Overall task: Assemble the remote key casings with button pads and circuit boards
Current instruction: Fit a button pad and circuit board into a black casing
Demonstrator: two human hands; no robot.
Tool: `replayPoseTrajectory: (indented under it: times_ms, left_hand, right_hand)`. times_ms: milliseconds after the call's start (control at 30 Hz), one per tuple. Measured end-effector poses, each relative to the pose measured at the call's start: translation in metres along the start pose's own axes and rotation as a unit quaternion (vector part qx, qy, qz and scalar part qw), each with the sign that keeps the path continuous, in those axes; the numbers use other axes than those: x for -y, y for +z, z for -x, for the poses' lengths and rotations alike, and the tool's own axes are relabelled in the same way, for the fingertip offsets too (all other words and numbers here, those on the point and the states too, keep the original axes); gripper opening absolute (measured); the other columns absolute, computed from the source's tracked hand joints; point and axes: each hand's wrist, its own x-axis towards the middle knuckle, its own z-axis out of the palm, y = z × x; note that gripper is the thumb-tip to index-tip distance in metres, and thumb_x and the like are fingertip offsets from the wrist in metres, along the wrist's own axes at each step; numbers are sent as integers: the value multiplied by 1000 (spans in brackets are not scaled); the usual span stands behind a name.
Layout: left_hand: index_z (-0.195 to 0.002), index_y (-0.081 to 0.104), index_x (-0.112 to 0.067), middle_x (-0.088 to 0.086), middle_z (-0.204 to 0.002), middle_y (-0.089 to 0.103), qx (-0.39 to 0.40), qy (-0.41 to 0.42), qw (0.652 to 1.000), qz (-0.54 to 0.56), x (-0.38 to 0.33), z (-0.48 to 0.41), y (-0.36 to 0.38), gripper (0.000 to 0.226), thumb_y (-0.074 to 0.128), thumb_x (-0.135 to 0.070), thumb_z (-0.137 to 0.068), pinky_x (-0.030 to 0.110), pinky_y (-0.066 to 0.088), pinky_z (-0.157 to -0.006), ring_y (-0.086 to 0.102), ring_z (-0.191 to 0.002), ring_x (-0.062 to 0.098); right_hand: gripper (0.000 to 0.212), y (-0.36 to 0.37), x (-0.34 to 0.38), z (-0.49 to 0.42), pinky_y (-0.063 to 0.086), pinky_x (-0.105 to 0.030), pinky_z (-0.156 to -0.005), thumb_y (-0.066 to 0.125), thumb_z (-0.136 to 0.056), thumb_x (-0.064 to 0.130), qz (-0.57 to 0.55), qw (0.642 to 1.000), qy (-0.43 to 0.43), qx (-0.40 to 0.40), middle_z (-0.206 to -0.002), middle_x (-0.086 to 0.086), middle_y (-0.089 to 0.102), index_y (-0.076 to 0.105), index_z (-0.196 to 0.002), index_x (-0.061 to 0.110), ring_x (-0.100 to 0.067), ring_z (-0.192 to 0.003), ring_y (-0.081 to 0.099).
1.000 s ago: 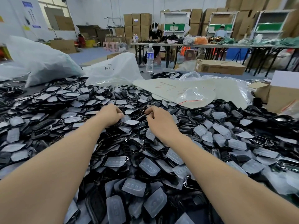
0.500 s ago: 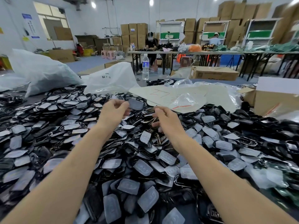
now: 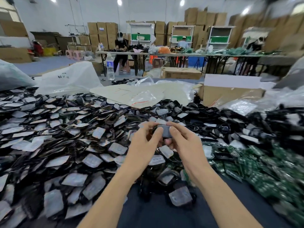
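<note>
— Head view: left hand [image 3: 144, 142] and right hand [image 3: 185, 145], fingers curled, pinching one grey button pad [image 3: 166, 131] together.
— Held over the casings heap [image 3: 65, 129]; green circuit boards [image 3: 263, 170] piled right, too many to count.

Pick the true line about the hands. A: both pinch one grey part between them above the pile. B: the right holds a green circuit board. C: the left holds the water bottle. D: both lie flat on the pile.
A: the left hand and right hand both pinch one grey part, held above the pile.
</note>
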Motion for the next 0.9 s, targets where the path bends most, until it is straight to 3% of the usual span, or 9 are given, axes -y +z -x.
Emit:
replayPoseTrajectory:
  times_ms: [300,667,900]
  left_hand:
    - [-98,63,-29,-7,-83,71,16,2,999,32,11,8,59,8,60,-21,-100,20,51,-63,65,-66,8]
    - [-97,63,-29,-5,-82,71,37,23,998,35,19,5,62,4,62,-25,-99,20,50,-67,65,-69,10]
    - [-94,69,-34,0,-79,71,59,33,996,54,16,7,61,19,61,-19,-100,19,51,-64,64,-65,10]
  right_hand:
    - [23,-49,-7,8,52,-23,-56,58,-101,13,-123,991,43,-29,-75,-7,66,80,-97,19,-9,-56,56]
    - [32,-54,-12,2,46,-24,-48,55,-101,10,-170,981,90,-8,-72,-5,67,80,-89,25,-12,-51,55]
    - [27,-55,-13,1,45,-24,-51,59,-99,13,-160,981,110,16,-75,-2,68,80,-88,26,-13,-53,54]
